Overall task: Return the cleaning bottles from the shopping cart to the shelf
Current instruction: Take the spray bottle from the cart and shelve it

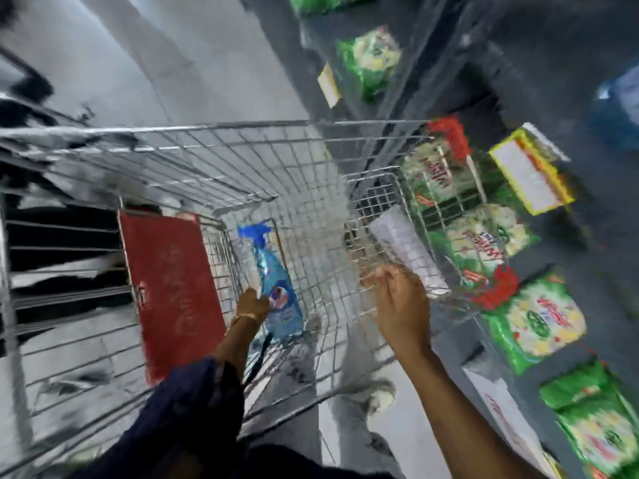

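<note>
A blue spray bottle with a blue trigger head lies in the bottom of the wire shopping cart. My left hand reaches down into the cart and touches the bottle's lower left side; the blur hides whether the fingers close around it. My right hand hovers over the cart's right side with its fingers spread and nothing in them. The dark shelf runs along the right, next to the cart. The whole view is blurred by motion.
A red flap stands at the cart's left end. Green detergent bags and yellow-edged price tags fill the shelf on the right. A pale packet sits by the cart's right wall. Grey floor lies beyond.
</note>
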`<state>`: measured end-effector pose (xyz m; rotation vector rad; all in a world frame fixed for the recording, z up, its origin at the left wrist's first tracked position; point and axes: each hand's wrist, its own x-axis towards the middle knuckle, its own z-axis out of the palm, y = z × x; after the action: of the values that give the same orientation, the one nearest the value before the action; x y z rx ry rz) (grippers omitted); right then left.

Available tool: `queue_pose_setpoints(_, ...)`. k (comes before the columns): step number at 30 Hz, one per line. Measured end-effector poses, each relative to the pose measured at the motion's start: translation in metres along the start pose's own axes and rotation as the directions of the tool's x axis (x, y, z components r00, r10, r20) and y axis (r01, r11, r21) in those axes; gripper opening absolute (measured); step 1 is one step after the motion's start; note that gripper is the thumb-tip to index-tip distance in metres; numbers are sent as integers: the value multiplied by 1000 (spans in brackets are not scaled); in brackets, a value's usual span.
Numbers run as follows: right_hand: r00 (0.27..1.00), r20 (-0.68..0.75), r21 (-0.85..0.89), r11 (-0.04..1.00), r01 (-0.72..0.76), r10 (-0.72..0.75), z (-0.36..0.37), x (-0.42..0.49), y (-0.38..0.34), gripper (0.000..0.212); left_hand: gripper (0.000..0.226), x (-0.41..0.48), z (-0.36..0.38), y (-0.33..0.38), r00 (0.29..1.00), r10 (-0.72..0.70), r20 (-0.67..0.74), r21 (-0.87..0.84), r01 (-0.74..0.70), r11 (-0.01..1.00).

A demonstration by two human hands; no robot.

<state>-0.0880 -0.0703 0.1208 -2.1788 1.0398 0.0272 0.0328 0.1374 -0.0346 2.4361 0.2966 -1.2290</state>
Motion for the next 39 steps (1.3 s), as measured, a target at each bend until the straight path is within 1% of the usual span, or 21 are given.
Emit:
queue_pose_setpoints(2,994,-91,-85,995,58,-66,-3,-7,-4,27,44,13,7,-2,998,-38,44,-57,40,998)
queue_pose_setpoints(3,991,-104,-146,987,74,-89,-2,-10,-5,25,50,19,11,-2,996,-60,65,-83,65,994)
queue_pose_setpoints(5,995,-54,-256,964,72,-88,-2,-16,-8,27,55,27,18,-3,994,-71,83,-83,78,994)
queue_pose_setpoints(7,999,3,-334,942,35,-37,-2,-15,-5,28,53,32,21,-4,995,-73,67,-74,78,994)
queue_pose_setpoints(9,1000,22,-380,925,-6,16,-3,-13,0,27,47,36,22,-4,996,-82,42,-97,86,992)
queue_pose_setpoints(10,999,32,-381,924,-21,36,-4,-12,1,27,43,37,22,-3,995,-89,37,-130,93,987)
queue_pose_setpoints(12,996,50,-360,932,-51,74,-4,-11,1,29,37,37,22,-5,993,-108,53,-259,118,959)
queue_pose_setpoints(14,994,66,-349,935,-58,86,-2,-10,1,29,44,37,24,-8,992,-108,61,-348,123,930)
queue_pose_setpoints(18,993,49,-352,932,-84,108,1,-8,2,25,48,32,22,-12,991,-136,14,-410,130,903)
queue_pose_setpoints(21,994,29,-327,941,-86,101,0,-8,4,22,55,22,14,-3,986,-152,71,-479,168,862)
queue_pose_setpoints(23,997,18,-319,945,-70,80,2,-7,5,22,53,14,7,6,988,-114,109,-535,154,831)
queue_pose_setpoints(25,998,-2,-298,953,-61,63,2,-7,5,24,45,-2,-3,21,992,-16,128,-583,88,807)
queue_pose_setpoints(27,999,0,-237,970,-49,50,0,-9,4,25,34,-26,-15,40,980,134,144,-644,-10,765)
queue_pose_setpoints(28,999,14,-168,985,-47,50,-3,-10,4,25,33,-42,-22,52,965,215,152,-663,-62,746)
queue_pose_setpoints(29,997,44,-56,997,-54,56,-8,-11,2,25,33,-59,-28,65,944,291,154,-668,-117,735)
queue_pose_setpoints(30,993,93,101,992,-79,70,-13,-10,0,27,34,-74,-35,77,920,360,154,-668,-171,724)
queue_pose_setpoints(31,986,146,286,950,-124,85,-21,-10,-3,30,37,-93,-41,90,890,428,154,-663,-229,713)
queue_pose_setpoints(32,976,197,451,874,-178,98,-32,-12,-6,30,40,-113,-48,103,854,498,152,-664,-285,691)
queue_pose_setpoints(34,959,271,660,707,-251,88,-58,-18,-13,24,37,-153,-58,129,765,626,150,-671,-386,633)
queue_pose_setpoints(36,958,285,782,567,-259,45,-82,-25,-16,25,37,-190,-64,151,688,712,141,-679,-456,575)
queue_pose_setpoints(39,982,184,866,468,-176,29,-126,-49,-9,30,38,-240,-61,176,598,790,134,-673,-530,515)
